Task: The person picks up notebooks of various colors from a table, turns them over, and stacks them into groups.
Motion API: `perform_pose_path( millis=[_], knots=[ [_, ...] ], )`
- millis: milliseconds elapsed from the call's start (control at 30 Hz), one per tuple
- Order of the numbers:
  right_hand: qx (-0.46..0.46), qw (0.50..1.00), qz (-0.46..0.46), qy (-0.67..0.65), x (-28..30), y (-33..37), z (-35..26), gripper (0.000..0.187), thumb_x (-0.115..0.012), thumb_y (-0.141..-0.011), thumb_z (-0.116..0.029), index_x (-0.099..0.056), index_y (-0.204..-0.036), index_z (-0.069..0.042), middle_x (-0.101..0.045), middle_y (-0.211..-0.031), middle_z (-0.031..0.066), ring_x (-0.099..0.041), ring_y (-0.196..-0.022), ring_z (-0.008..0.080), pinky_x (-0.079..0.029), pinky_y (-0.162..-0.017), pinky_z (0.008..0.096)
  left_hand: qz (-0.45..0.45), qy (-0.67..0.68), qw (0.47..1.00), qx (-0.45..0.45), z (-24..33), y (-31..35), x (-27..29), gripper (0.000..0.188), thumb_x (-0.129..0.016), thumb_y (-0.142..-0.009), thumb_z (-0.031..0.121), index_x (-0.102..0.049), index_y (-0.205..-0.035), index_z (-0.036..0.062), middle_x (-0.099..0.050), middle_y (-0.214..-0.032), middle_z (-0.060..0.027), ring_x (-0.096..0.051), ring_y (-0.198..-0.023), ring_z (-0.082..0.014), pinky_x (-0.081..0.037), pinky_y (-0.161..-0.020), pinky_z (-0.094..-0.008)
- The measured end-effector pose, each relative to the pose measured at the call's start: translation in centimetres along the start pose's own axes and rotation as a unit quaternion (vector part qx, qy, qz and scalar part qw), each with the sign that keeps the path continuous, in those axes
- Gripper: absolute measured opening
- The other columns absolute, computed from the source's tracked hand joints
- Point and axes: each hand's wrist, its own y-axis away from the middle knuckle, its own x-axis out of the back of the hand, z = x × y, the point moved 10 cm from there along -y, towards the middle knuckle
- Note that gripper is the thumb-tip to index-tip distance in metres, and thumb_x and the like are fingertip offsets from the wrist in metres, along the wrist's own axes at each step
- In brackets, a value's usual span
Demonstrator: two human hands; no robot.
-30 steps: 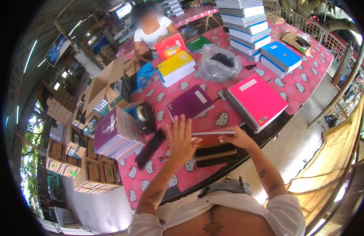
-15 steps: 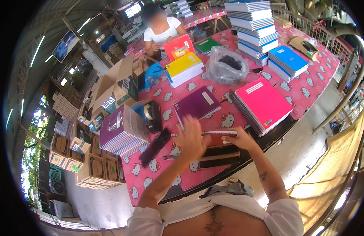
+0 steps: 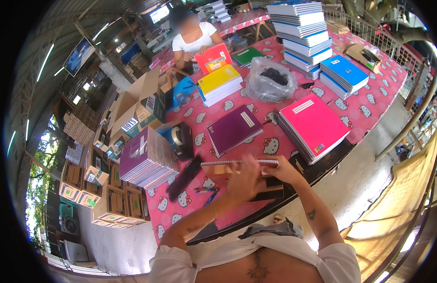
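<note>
Close in front of me, a spiral notebook [image 3: 221,163] is held tilted up, its binding edge on top. My right hand [image 3: 283,170] grips the right end of that edge. Smeared by motion, my left hand [image 3: 245,178] is in front of the notebook's middle; whether its fingers touch the cover is unclear. Just beyond lies a purple notebook [image 3: 235,130], flat on the table. To its right is a stack of pink spiral notebooks [image 3: 314,123]. Left of my hands are a black brush-like bundle [image 3: 184,180] and several pens [image 3: 208,192].
A purple notebook stack [image 3: 145,153] and a black tape dispenser [image 3: 181,141] stand at left, near an open carton [image 3: 142,106]. Farther back are yellow notebooks [image 3: 219,82], a clear plastic bag [image 3: 270,80] and tall notebook piles [image 3: 301,40]. A person [image 3: 195,40] handles a red notebook opposite.
My left hand has dropped from above the notebook's edge and moved right, in front of it. The held notebook and my right hand have shifted slightly left.
</note>
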Motion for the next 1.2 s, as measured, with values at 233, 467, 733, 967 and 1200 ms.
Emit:
perform_pose_path(
  millis=[233,467,733,967,1200],
  knots=[
    [0.007,0.999,0.021,0.028,0.6,0.1,1.4,0.030,-0.068,-0.087,-0.002,-0.065,-0.117,0.003,-0.071,-0.093,0.0082,-0.061,-0.085,0.0082,-0.053,-0.078,0.0283,0.113,0.074,0.981,-0.142,4.2,3.1,0.0,0.083,-0.048,-0.095,0.047,-0.027,-0.146,-0.0147,-0.024,-0.152,-0.0378,-0.021,-0.145,-0.0492,-0.015,-0.116,-0.0622],
    [0.013,0.998,0.047,0.037,1.6,0.4,1.6,0.029,-0.065,-0.087,0.001,-0.065,-0.116,0.003,-0.071,-0.097,0.0090,-0.061,-0.089,0.0087,-0.052,-0.080,0.0304,0.133,0.141,0.970,-0.148,4.9,1.8,-0.4,0.079,-0.049,-0.096,0.048,-0.032,-0.143,-0.0136,-0.030,-0.150,-0.0360,-0.025,-0.144,-0.0477,-0.018,-0.114,-0.0628],
    [0.058,0.997,0.029,0.047,1.4,0.6,0.6,0.033,-0.067,-0.085,-0.003,-0.063,-0.118,0.002,-0.072,-0.100,0.0088,-0.059,-0.094,0.0092,-0.051,-0.083,0.0307,0.164,0.152,0.965,-0.134,5.9,0.9,3.8,0.076,-0.044,-0.097,0.051,-0.037,-0.143,-0.0099,-0.036,-0.150,-0.0294,-0.032,-0.143,-0.0419,-0.021,-0.114,-0.0587],
    [0.033,0.994,0.077,0.067,1.5,1.1,1.4,0.035,-0.071,-0.086,-0.011,-0.063,-0.119,0.001,-0.073,-0.107,0.0133,-0.067,-0.097,0.0152,-0.053,-0.084,0.0326,0.202,0.196,0.959,-0.030,3.3,2.5,4.3,0.075,-0.036,-0.102,0.050,-0.030,-0.147,-0.0098,-0.026,-0.155,-0.0309,-0.022,-0.147,-0.0437,-0.016,-0.117,-0.0569],
    [0.033,0.995,0.065,0.071,-2.4,9.7,3.2,0.034,-0.078,-0.084,-0.022,-0.062,-0.112,-0.009,-0.061,-0.128,0.0161,-0.066,-0.105,0.0297,-0.053,-0.085,0.0379,0.247,0.505,0.782,0.269,-2.4,11.2,-0.5,0.065,-0.034,-0.106,0.043,-0.031,-0.149,-0.0048,-0.040,-0.143,-0.0245,-0.043,-0.127,-0.0373,-0.031,-0.109,-0.0466]
  ],
)
